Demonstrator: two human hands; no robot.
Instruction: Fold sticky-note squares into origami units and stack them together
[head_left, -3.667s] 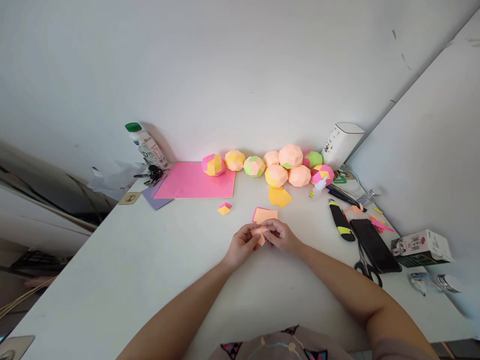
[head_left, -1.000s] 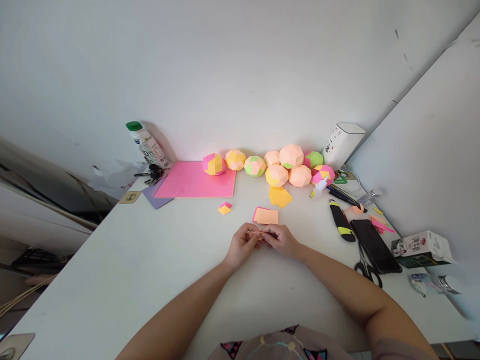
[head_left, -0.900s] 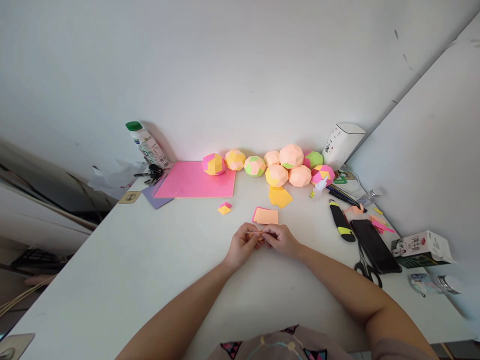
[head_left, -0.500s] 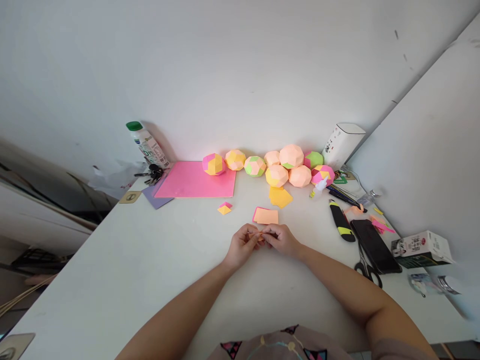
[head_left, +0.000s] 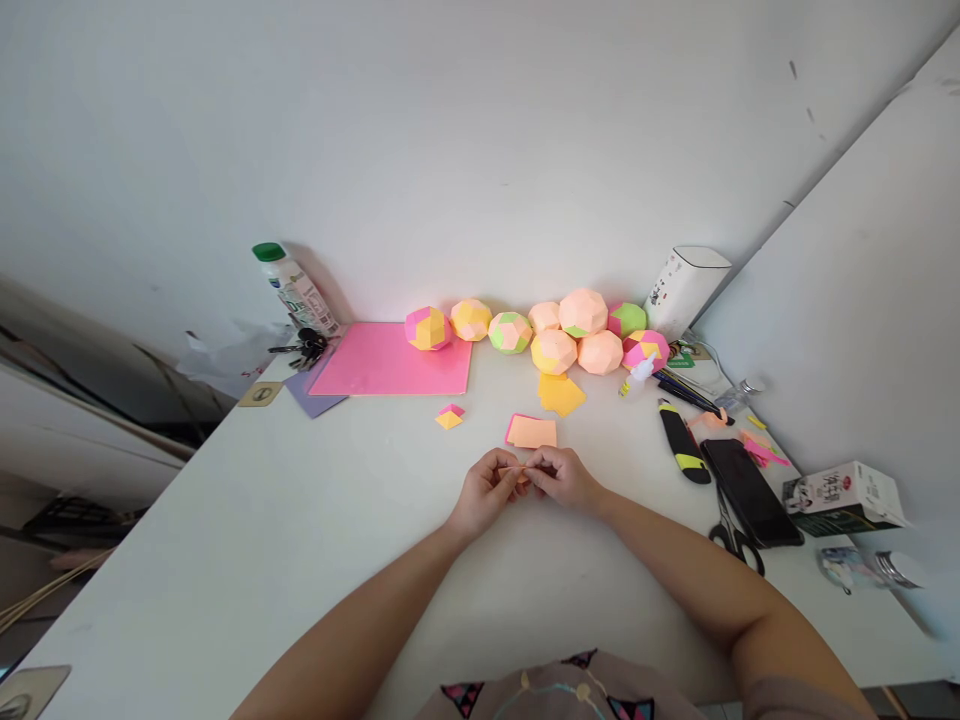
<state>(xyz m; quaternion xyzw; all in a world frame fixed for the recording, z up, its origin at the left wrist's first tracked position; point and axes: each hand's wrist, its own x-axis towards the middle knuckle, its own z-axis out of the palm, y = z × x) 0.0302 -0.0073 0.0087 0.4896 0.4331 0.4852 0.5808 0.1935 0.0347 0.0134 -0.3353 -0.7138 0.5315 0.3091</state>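
1. Two bare hands meet above a white desk (head_left: 247, 560), near the middle, with the forearms reaching in from the lower left and lower right.
2. The left hand (head_left: 481, 492) and the right hand (head_left: 566, 482) each pinch a small piece of peach-orange paper (head_left: 520, 468) between thumb and fingers. It shows as a thin strip, seen almost edge-on; the fingers cover much of it, so its full shape cannot be told.
3. Just beyond the fingertips lies a small stack of peach paper (head_left: 535, 433), with a pink edge showing along its left side.
4. Farther back, overlapping yellow paper sheets (head_left: 560, 395) lie flat on the desk.
5. To the left of the stack, a small pink-and-yellow folded piece (head_left: 450, 417) sits apart.
6. Along the wall stands a group of faceted paper balls (head_left: 583, 312) in peach, yellow, green and pink. The leftmost one is on a flat pink board (head_left: 390, 365).
7. At the back left are a bottle with a green cap (head_left: 300, 297) and a bunch of keys (head_left: 309, 347).
8. On the right, a small white glue bottle (head_left: 639, 374) is near the balls. Nearer the person are a black-and-lime cutter (head_left: 682, 441), a black phone (head_left: 752, 490) with scissors (head_left: 738, 546) close along its left edge, and a milk carton (head_left: 844, 495).
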